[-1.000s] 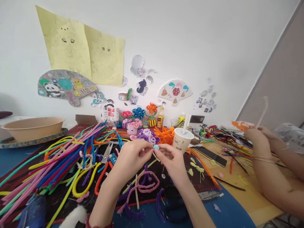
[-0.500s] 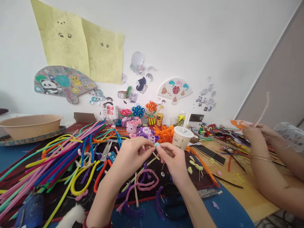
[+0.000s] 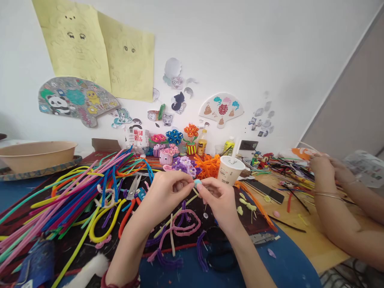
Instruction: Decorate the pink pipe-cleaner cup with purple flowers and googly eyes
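Observation:
My left hand (image 3: 163, 194) and my right hand (image 3: 217, 198) meet above the table's middle, fingertips pinched together on a small light-blue fuzzy piece (image 3: 197, 183) with a pale green stem running down from it. Both hands are closed on it. Under them lie bent pink and purple pipe cleaners (image 3: 183, 228) on a dark mat (image 3: 75, 256). A white paper cup (image 3: 229, 169) stands just beyond my right hand.
A big pile of coloured pipe cleaners (image 3: 69, 196) covers the left side, with scissors (image 3: 133, 188) at its edge. Small pipe-cleaner flower pots (image 3: 177, 146) line the wall. Another person's hands (image 3: 325, 168) work at the right over a wooden board with loose stems. A tan bowl (image 3: 36, 154) sits far left.
My hands have stayed pinched on the blue piece with only slight finger shifts. The view tilted a little. The other person's raised white stem has dropped out of sight.

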Action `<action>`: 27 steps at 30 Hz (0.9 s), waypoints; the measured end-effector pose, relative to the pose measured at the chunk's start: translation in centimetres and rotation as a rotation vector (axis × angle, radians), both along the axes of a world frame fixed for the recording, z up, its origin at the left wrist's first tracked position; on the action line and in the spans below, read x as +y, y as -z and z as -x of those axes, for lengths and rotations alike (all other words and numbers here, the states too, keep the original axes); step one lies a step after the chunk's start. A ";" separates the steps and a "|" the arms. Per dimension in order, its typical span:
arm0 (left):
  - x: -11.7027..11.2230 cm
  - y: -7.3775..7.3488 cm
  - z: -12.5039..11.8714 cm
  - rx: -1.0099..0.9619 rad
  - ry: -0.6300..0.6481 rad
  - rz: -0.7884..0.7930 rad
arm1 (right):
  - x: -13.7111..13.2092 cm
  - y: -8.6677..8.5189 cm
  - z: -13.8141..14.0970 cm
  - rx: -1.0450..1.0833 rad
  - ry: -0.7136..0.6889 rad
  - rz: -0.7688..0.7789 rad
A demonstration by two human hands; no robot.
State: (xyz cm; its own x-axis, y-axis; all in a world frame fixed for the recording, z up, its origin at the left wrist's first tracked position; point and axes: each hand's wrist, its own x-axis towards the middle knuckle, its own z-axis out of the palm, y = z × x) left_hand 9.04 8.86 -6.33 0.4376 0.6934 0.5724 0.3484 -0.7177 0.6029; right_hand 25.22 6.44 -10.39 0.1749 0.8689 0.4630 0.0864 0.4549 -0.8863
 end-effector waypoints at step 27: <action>-0.1 -0.5 0.1 -0.153 0.039 0.028 | 0.4 0.6 -0.3 0.259 -0.223 -0.055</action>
